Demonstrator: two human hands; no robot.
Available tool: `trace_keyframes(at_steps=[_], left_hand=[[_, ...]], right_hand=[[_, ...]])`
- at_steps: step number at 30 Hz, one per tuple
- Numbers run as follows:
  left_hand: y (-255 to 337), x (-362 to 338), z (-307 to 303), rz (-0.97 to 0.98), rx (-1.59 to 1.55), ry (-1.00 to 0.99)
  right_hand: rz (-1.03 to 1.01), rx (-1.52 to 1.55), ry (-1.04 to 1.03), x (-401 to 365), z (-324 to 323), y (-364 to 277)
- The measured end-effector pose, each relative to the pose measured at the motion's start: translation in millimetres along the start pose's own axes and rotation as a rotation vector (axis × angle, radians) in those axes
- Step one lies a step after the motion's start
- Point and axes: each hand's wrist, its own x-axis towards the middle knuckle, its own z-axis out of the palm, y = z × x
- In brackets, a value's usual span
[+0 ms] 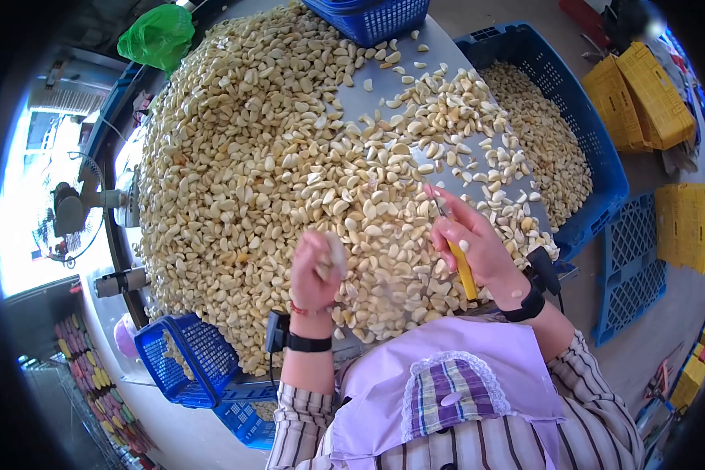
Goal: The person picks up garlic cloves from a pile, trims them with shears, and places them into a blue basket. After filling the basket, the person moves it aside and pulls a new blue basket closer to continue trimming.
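A large heap of pale, curved nut-like pieces (235, 157) covers the metal table (454, 55). Over the near part of the heap, my left hand (315, 270) is closed round a whitish piece (336, 252), slightly blurred. To its right, my right hand (474, 243) grips a small knife with a yellow handle (462, 270), its blade end pointing up and away between the fingers. A small pale bit sticks to that hand. Both wrists wear black bands.
A big blue crate (607, 160) of the same pieces stands right of the table. Blue baskets sit at the near left (184, 360) and far edge (376, 19). A green bag (158, 37), a fan (70, 207) and yellow crates (654, 94) are around.
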Motion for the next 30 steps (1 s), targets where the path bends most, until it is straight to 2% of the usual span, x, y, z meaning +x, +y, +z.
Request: trace_keyframes(at_steps=[2,3,5,7,9,10,11,12,13,14,15,19,21,23,25,27,30], left_hand=[[12.2,23.6,-0.2,-0.114,1.036,0.745],[9.0,31.5,-10.3,-0.113,1.033,0.746],[-0.8,41.9,-40.9,0.294,2.119,0.484],[1.5,47.0,-42.2,0.335,2.127,0.442],[2.1,46.7,-38.3,0.141,1.579,0.498],[1.1,43.9,-28.0,0.051,1.352,0.529],[1.6,38.5,-14.6,0.046,1.35,0.527],[4.2,33.4,6.4,-0.086,1.105,0.565],[3.6,27.3,20.2,-0.21,0.856,0.596],[-2.3,21.7,25.3,-0.193,0.75,0.607],[-4.7,15.8,30.5,-0.191,0.746,0.61],[-8.6,-0.5,49.6,-0.206,0.787,0.592],[-11.7,-5.5,50.4,-0.087,1.039,0.498],[-11.2,-7.0,58.3,-0.039,1.114,0.47],[-11.1,-9.1,61.9,0.066,1.323,0.438],[-10.1,-9.4,69.0,0.1,1.363,0.436],[-15.8,-11.9,66.6,0.129,1.362,0.473]], right_hand=[[0.006,0.01,-0.004,1.6,-0.2,6.8],[0.014,0.019,-0.015,3.1,-0.2,11.1],[0.038,-0.002,-0.023,3.9,3.4,14.7],[0.06,-0.087,-0.024,2.8,8.6,14.9],[0.089,-0.074,-0.015,1.7,9.2,20.0],[0.052,-0.183,-0.049,0.8,11.9,20.2],[0.019,-0.291,-0.084,-0.6,13.7,19.7],[0.086,-0.419,-0.097,-3.0,15.2,15.0],[0.092,-0.418,-0.097,-3.7,17.4,15.6],[-0.009,-0.506,-0.123,-3.3,20.4,16.4],[-0.111,-0.593,-0.149,-3.2,23.0,17.3],[-0.222,-0.697,-0.213,-2.8,28.2,17.0],[-0.051,-0.724,-0.301,-4.1,31.7,8.3],[-0.071,-0.691,-0.303,-4.2,33.5,11.8],[-0.091,-0.656,-0.306,-5.1,33.6,17.6],[0.193,-0.417,-0.268,-7.3,31.6,22.9],[0.238,-0.282,-0.251,-7.3,32.6,25.2]])
